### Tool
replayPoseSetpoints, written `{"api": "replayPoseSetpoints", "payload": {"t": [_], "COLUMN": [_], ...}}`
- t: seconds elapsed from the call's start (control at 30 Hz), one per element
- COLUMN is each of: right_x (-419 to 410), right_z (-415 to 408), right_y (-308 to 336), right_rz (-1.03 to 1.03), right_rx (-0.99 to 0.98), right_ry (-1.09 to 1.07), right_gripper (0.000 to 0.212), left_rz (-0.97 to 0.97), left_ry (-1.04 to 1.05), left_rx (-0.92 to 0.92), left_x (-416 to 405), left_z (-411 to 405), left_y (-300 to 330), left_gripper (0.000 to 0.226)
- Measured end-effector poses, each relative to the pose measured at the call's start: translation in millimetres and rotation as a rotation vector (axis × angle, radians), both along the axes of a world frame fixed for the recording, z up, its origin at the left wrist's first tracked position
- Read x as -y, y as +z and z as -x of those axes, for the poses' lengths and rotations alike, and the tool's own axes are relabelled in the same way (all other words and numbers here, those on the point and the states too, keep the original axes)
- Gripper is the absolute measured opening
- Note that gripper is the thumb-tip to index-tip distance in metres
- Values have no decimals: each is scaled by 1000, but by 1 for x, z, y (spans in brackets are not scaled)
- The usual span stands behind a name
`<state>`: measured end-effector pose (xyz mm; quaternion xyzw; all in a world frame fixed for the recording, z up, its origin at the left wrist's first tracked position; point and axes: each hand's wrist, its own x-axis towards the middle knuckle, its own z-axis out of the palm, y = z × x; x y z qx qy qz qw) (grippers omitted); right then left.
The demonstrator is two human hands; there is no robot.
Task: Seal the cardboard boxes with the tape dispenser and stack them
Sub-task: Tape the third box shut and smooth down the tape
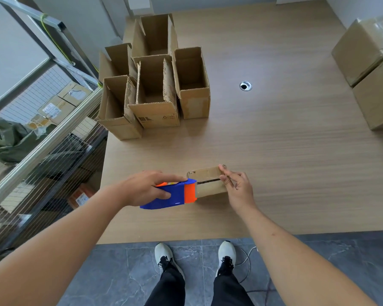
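Box (210,181) near the table's (296,151) front edge, dispenser at its left end!
Left hand (145,188) grips the tape dispenser (175,194); right hand (237,186) pinches the far end. Looks light, crushable: best steadied by its ends.

- Bright, even daylight, soft, with no harsh glare
- Faint, short shadows fall beside the open boxes (155,85) on the counter (274,140)
- Wide-angle distortion bends the metal rack (42,133) at the left and stretches the forearms toward the bottom corners
- Centre fairly sharp; edges slightly soft, taped boxes (372,69) at right smeared
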<state>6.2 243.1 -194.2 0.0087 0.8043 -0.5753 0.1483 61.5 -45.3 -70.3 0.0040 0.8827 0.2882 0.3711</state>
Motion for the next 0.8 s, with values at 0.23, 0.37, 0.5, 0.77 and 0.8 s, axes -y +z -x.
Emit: {"api": "replayPoseSetpoints", "payload": {"t": [0.23,0.37,0.5,0.77,0.8], "right_x": [3,14,50,58,59], "right_z": [-1,-9,-29,-32,-32], "right_y": [7,7,17,-2,-2], "right_rz": [-129,-570,-798,-841,-844], "right_rx": [-25,-238,-328,-313,-311], "right_ry": [15,26,247,301,291], "right_gripper": [30,34,48,36,35], "left_rz": [-274,-322,-382,-531,-537], "left_ry": [305,340,357,392,397], "left_rx": [111,101,145,154,159], "left_x": [38,31,21,35,37], "left_z": [-17,-15,-20,-32,-33], "left_y": [-39,-58,-68,-75,-76], "left_gripper": [60,56,53,58,58]}}
